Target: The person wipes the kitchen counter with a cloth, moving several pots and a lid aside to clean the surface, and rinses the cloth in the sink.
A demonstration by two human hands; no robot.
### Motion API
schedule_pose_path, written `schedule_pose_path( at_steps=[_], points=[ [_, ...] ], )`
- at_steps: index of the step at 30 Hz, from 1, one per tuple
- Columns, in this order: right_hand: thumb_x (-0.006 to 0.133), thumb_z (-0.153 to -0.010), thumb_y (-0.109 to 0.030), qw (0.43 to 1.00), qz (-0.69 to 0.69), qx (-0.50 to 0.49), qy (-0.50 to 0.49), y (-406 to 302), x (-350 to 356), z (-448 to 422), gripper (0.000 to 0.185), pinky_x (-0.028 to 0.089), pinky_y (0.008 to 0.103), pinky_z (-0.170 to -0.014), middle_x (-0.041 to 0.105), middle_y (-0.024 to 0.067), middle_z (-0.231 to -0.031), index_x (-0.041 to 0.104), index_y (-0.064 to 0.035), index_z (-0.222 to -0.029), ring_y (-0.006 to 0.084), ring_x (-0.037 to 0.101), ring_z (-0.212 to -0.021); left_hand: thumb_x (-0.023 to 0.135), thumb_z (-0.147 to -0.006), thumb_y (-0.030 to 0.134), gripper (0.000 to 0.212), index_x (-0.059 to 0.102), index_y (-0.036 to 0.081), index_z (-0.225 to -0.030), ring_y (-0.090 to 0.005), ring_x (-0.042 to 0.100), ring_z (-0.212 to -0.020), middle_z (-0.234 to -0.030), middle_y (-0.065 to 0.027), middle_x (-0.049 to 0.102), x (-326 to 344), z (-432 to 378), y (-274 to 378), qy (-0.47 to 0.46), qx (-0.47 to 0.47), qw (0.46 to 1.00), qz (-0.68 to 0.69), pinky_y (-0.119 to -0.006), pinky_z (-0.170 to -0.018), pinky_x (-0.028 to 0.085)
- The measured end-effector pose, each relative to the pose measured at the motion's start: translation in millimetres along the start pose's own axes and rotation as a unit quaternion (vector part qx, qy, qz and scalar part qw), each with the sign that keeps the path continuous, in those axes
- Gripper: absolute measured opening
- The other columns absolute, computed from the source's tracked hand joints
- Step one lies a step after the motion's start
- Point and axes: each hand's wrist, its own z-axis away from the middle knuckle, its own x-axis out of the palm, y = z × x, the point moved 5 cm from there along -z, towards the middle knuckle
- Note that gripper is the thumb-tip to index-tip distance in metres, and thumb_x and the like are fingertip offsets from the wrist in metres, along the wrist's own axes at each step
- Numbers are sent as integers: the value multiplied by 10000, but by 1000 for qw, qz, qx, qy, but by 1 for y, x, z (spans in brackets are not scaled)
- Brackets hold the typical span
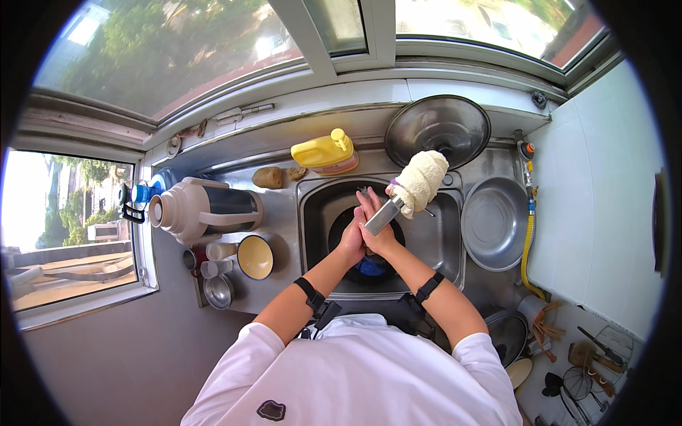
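Observation:
My left hand (350, 240) and my right hand (382, 240) meet palm to palm over the steel sink (447, 250), fingers stretched toward the window side. No object shows in either hand, though the space between the palms is hidden. Right above my right hand is the metal spout (383, 217) of a tap, partly covering it. A cream cloth (423, 178) is wrapped around the tap's body. Under my hands a dark round pan (341, 226) lies in the basin, with something blue (370, 267) in it.
A large dark lid (437, 130) leans behind the sink, beside a yellow jug (326, 154). To the right sits a metal basin (495, 223) near a yellow hose (528, 266). On the left are a thermos flask (229, 210), an enamel bowl (256, 257), cups (218, 251) and a sponge (267, 178).

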Motion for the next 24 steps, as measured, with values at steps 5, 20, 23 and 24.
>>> schedule_pose_path(
  at_steps=[5, 20, 23, 24],
  points=[
    [449, -1026, -325, 992, -119, 41, 32, 30, 10, -4, 420, 307, 464, -1114, 392, 247, -1445, 514, -73, -1356, 407, 396, -1314, 457, -1037, 354, 435, 507, 56, -1350, -244, 607, -1109, -1275, -110, 602, -11, -9, -13, -24, -12, 994, -110, -397, -905, 517],
    [534, -1002, -282, 881, -407, 216, -111, 40, 11, -5, 305, 481, 345, -910, 683, 90, -1048, 677, -24, -1081, 190, 627, -994, 629, -901, 68, 298, 583, 37, -1193, -189, 640, -998, -1116, -80, 644, -34, -15, -4, 31, 10, 989, -143, -326, -877, 518],
    [550, -989, -262, 956, -268, 95, -68, 30, -3, -6, 287, 476, 365, -937, 675, 107, -1090, 685, -22, -1072, 221, 619, -1039, 625, -917, 95, 315, 571, 39, -1222, -184, 630, -1024, -1141, -74, 638, -26, -16, -4, 37, 44, 989, -140, -325, -891, 513],
    [560, -982, -255, 982, -183, 21, -50, 22, -8, -7, 278, 473, 375, -948, 671, 114, -1105, 689, -24, -1068, 236, 616, -1055, 621, -926, 107, 319, 567, 40, -1233, -183, 626, -1035, -1152, -72, 636, -23, -16, -2, 42, 62, 989, -129, -325, -896, 510]
  ],
)
